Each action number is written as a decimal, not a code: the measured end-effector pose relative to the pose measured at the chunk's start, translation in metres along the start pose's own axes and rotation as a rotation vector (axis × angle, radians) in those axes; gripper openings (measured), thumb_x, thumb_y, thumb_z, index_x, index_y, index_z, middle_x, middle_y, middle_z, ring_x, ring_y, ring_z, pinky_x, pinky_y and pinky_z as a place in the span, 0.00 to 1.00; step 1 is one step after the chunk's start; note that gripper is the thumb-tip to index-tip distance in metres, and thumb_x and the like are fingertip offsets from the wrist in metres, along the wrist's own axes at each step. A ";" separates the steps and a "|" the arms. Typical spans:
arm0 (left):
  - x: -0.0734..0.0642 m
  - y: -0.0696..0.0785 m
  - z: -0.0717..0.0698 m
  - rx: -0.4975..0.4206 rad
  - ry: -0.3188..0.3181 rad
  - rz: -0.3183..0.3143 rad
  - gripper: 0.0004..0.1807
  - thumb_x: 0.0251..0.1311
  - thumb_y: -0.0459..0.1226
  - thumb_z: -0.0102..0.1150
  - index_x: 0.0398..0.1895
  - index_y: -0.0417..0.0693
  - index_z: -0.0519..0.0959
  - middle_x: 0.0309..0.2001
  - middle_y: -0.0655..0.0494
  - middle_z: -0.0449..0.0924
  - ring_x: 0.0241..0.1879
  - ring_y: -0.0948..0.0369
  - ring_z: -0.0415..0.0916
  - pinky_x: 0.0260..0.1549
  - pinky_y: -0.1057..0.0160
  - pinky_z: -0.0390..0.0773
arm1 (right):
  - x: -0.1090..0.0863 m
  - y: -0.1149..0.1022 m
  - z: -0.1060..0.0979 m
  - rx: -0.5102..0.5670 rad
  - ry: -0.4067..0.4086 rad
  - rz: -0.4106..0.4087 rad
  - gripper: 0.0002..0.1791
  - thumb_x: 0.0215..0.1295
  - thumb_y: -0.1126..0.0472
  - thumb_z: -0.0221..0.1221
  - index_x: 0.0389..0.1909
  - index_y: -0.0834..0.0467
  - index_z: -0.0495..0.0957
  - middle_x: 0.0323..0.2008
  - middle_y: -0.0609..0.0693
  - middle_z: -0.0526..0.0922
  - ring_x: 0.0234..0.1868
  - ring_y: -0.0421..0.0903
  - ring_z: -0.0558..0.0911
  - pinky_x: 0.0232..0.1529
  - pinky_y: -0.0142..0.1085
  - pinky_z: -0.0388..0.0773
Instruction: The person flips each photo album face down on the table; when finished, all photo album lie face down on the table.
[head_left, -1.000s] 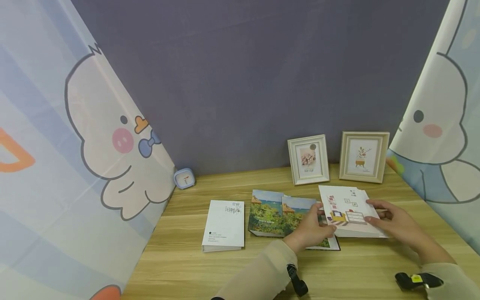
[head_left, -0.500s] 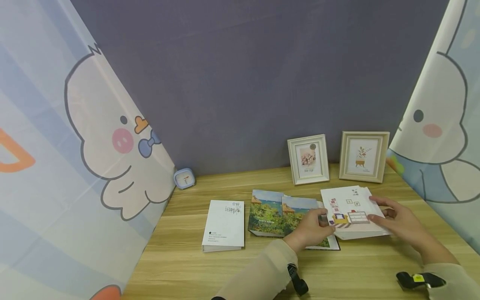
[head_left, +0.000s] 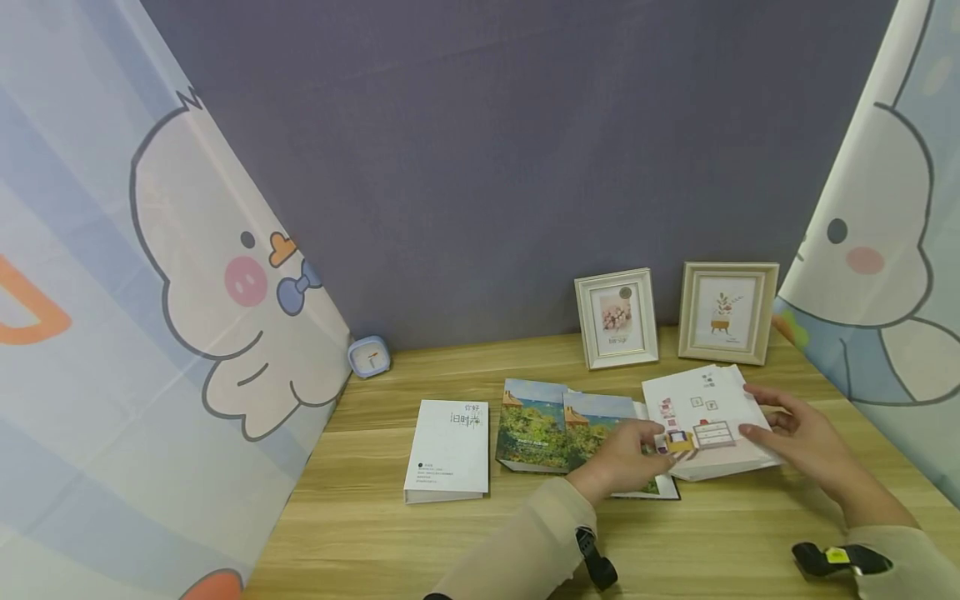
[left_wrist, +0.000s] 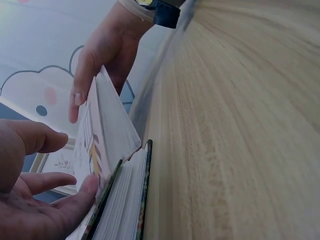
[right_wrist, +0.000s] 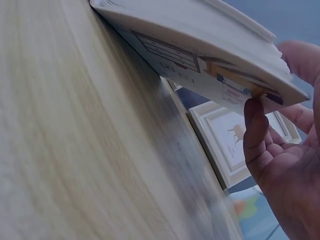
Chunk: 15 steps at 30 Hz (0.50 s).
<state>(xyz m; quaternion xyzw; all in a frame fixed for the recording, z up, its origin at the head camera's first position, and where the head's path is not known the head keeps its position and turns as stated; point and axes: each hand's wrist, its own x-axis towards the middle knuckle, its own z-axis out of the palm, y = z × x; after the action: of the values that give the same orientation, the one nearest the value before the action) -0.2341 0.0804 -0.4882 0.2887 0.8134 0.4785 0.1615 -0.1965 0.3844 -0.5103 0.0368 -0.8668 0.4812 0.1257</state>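
Observation:
My right hand [head_left: 810,446] grips the right edge of a white photo album [head_left: 712,427] with a drawn room on its cover. Its thumb presses one face and the fingers lie behind, as the right wrist view shows with the album [right_wrist: 190,55] held tilted off the table. At the album's left edge is my left hand [head_left: 621,458], fingers extended and one digit touching the cover in the left wrist view. Under that hand lies a landscape-covered photo album [head_left: 596,421], partly hidden. The white album's lower edge meets it. A second landscape album [head_left: 532,425] lies to its left.
Farther left on the wooden table [head_left: 360,533] lies another white album [head_left: 447,450]. A small blue clock [head_left: 369,357] stands at the back left. Two picture frames, a white one [head_left: 617,319] and a cream one [head_left: 728,314], stand at the back right before the grey curtain.
The white album has shifted slightly right and back, its right side tilting up with my right hand. My left hand has moved slightly right, staying beside the album's left edge.

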 end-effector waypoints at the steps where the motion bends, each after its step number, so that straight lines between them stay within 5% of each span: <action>1: 0.000 0.000 0.000 0.000 0.000 -0.001 0.26 0.72 0.40 0.64 0.72 0.47 0.76 0.62 0.58 0.78 0.61 0.65 0.74 0.44 0.67 0.79 | 0.000 0.000 0.000 0.001 0.010 -0.006 0.39 0.71 0.61 0.69 0.78 0.61 0.64 0.58 0.32 0.69 0.43 0.26 0.78 0.33 0.28 0.79; 6: 0.000 0.000 0.000 -0.017 -0.009 0.003 0.26 0.71 0.40 0.66 0.71 0.51 0.77 0.62 0.58 0.77 0.62 0.63 0.75 0.47 0.67 0.80 | -0.001 -0.002 -0.002 0.026 0.039 -0.006 0.32 0.75 0.59 0.65 0.75 0.61 0.68 0.54 0.25 0.72 0.42 0.28 0.79 0.34 0.27 0.78; 15: 0.000 0.001 0.001 -0.045 -0.050 0.001 0.29 0.70 0.41 0.67 0.73 0.55 0.75 0.64 0.61 0.74 0.62 0.66 0.74 0.46 0.69 0.80 | 0.000 -0.002 -0.005 0.233 0.028 -0.027 0.22 0.81 0.64 0.55 0.71 0.62 0.72 0.56 0.27 0.78 0.47 0.28 0.81 0.40 0.27 0.83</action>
<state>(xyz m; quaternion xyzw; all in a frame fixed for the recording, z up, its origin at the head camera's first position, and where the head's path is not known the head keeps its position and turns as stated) -0.2334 0.0818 -0.4876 0.2974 0.7980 0.4893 0.1878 -0.1953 0.3879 -0.5064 0.0562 -0.8025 0.5776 0.1390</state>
